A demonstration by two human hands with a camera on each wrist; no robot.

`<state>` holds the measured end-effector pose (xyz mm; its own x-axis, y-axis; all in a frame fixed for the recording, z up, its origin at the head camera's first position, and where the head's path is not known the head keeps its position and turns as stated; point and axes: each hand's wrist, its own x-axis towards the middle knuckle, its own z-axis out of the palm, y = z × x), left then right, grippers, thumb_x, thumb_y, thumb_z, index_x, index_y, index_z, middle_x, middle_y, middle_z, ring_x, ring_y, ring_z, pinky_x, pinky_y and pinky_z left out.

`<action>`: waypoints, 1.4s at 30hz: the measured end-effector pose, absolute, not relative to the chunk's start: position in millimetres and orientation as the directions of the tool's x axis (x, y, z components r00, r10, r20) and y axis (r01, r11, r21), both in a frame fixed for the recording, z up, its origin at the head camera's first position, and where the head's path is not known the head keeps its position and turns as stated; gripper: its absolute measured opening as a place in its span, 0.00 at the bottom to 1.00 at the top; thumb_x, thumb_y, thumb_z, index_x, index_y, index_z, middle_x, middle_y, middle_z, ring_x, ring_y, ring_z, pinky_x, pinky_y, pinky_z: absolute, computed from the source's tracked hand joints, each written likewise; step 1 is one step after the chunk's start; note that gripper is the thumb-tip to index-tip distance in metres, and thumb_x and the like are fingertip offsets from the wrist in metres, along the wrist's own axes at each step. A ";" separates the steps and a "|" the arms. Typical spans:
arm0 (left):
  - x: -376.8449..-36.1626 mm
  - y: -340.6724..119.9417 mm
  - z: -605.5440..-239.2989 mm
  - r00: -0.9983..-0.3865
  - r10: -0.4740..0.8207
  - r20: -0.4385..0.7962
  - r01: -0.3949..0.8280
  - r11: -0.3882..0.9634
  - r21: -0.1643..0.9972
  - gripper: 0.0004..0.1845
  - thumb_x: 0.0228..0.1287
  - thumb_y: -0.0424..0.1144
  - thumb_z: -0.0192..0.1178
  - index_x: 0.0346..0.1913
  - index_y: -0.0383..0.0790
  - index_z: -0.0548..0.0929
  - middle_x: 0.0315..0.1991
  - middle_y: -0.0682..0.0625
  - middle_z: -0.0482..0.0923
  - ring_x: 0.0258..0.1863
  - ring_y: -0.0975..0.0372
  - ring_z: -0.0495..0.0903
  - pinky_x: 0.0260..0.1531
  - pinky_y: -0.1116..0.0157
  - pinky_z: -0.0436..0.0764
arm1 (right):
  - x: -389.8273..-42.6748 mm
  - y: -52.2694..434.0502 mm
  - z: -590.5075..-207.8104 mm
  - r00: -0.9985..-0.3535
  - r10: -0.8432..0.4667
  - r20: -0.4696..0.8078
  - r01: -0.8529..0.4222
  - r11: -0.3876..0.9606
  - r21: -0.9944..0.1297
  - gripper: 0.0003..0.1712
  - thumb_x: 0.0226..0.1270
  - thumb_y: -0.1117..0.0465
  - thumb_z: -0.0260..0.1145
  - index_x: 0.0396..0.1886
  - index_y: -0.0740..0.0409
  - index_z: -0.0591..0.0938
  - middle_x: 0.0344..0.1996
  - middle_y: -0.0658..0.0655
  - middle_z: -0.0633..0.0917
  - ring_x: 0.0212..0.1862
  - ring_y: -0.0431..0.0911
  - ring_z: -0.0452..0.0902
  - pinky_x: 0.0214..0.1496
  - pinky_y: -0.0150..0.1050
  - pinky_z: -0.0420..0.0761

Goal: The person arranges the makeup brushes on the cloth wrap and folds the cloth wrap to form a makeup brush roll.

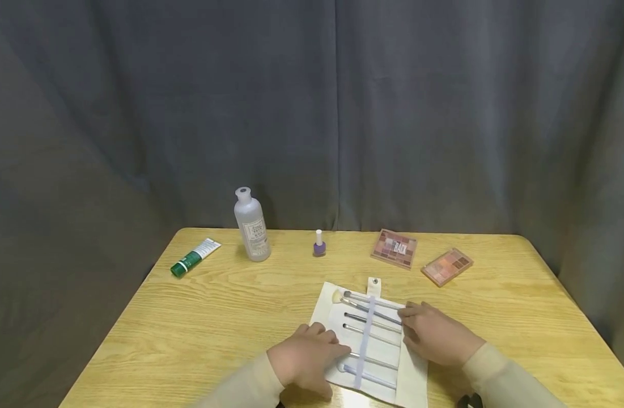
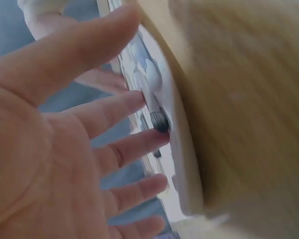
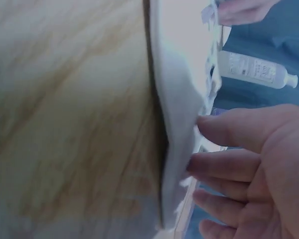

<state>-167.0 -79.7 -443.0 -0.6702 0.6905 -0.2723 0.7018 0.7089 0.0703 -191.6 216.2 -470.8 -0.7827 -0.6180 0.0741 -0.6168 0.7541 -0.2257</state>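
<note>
Brush roll (image 1: 337,317) was lying unrolled on the table (image 1: 199,317), near the front edge, with its makeup brushes (image 1: 373,326) tucked under a strap. Both hands were flat on it, fingers pretty much straight: left hand (image 1: 306,360) pressing the left side, right hand (image 1: 434,334) on the right flap, gripping nothing.

Eyeshadow palette (image 1: 394,248), left of the two on the table: lid carries large pale letters reading "BACK". Clear bottle (image 1: 251,225): white label with printed lines, too small to read. Green tube (image 1: 194,257): print illegible.
</note>
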 end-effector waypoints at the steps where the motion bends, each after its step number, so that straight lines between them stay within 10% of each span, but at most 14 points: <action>1: -164.1 -78.4 -443.5 -0.663 0.697 -0.272 0.711 0.701 0.064 0.42 0.41 0.58 0.78 0.65 0.63 0.76 0.52 0.61 0.75 0.57 0.61 0.69 0.59 0.57 0.71 | -192.4 216.8 -471.5 -0.788 -0.612 0.063 -0.608 0.758 -0.238 0.16 0.65 0.64 0.69 0.48 0.71 0.85 0.58 0.70 0.81 0.62 0.70 0.74 0.63 0.65 0.72; 11: -162.8 -74.4 -459.3 -0.666 0.724 -0.183 0.733 0.680 0.019 0.41 0.41 0.50 0.80 0.65 0.60 0.78 0.42 0.60 0.68 0.43 0.67 0.69 0.45 0.71 0.72 | -156.7 215.7 -464.5 -0.797 -0.603 -0.010 -0.551 0.735 -0.395 0.31 0.56 0.38 0.75 0.51 0.52 0.84 0.50 0.48 0.81 0.48 0.43 0.77 0.52 0.44 0.82; 19: -165.5 -77.7 -453.3 -0.678 0.704 -0.210 0.659 0.709 0.251 0.27 0.49 0.34 0.71 0.55 0.48 0.80 0.39 0.61 0.71 0.35 0.70 0.69 0.40 0.73 0.76 | -136.3 221.2 -473.8 -0.798 -0.587 -0.133 -0.491 0.763 -0.421 0.41 0.46 0.23 0.70 0.52 0.44 0.83 0.53 0.47 0.78 0.49 0.43 0.74 0.52 0.43 0.82; 28: -173.7 -83.1 -453.0 -0.671 0.710 -0.213 0.602 0.690 0.402 0.07 0.74 0.34 0.53 0.34 0.46 0.73 0.28 0.60 0.65 0.25 0.71 0.64 0.28 0.74 0.71 | -133.1 221.1 -477.6 -0.761 -0.648 0.013 -0.600 0.696 -0.395 0.07 0.61 0.54 0.71 0.39 0.44 0.84 0.43 0.43 0.81 0.41 0.35 0.75 0.44 0.39 0.82; 36: -187.1 -85.0 -451.4 -0.700 0.695 -0.165 0.560 0.677 0.478 0.08 0.77 0.35 0.49 0.36 0.47 0.71 0.25 0.59 0.65 0.24 0.70 0.64 0.28 0.72 0.70 | -140.8 214.1 -471.6 -0.828 -0.556 0.078 -0.536 0.742 -0.403 0.09 0.68 0.62 0.64 0.30 0.43 0.82 0.25 0.33 0.75 0.26 0.29 0.65 0.29 0.30 0.72; 42: -198.6 -86.4 -452.8 -0.714 0.692 -0.109 0.579 0.670 0.464 0.08 0.76 0.32 0.49 0.36 0.45 0.72 0.29 0.59 0.66 0.28 0.70 0.65 0.31 0.72 0.71 | -150.8 215.4 -475.4 -0.823 -0.537 0.186 -0.566 0.742 -0.360 0.06 0.68 0.65 0.66 0.37 0.50 0.87 0.30 0.40 0.86 0.30 0.28 0.72 0.30 0.32 0.79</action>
